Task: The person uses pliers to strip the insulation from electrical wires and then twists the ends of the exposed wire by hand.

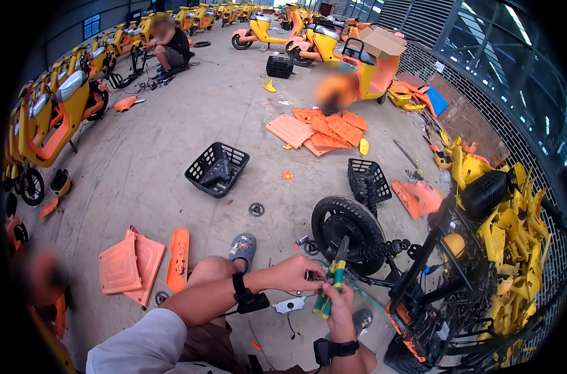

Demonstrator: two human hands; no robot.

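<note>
My right hand (340, 299) is closed around pliers with green and yellow handles (330, 290), whose jaws point up towards the wheel. The fingertips of my left hand (307, 273) meet those of my right beside the handles; whether they pinch something small I cannot tell. Just beyond the pliers is a black scooter wheel (346, 231) with a hub. A black coil shock absorber (377, 251) lies across its lower side, joined to a stripped scooter frame (423, 266). Below my hands a white plate-like part (289, 305) with a dark cable rests on the floor.
A black basket (217, 169) ahead holds a power drill (218, 170). Orange panels (120, 266) lie at left, and more (330, 128) ahead. Yellow plastic parts (512, 248) are heaped at right. A co-worker (169, 44) squats at the far left near a row of scooters (68, 107).
</note>
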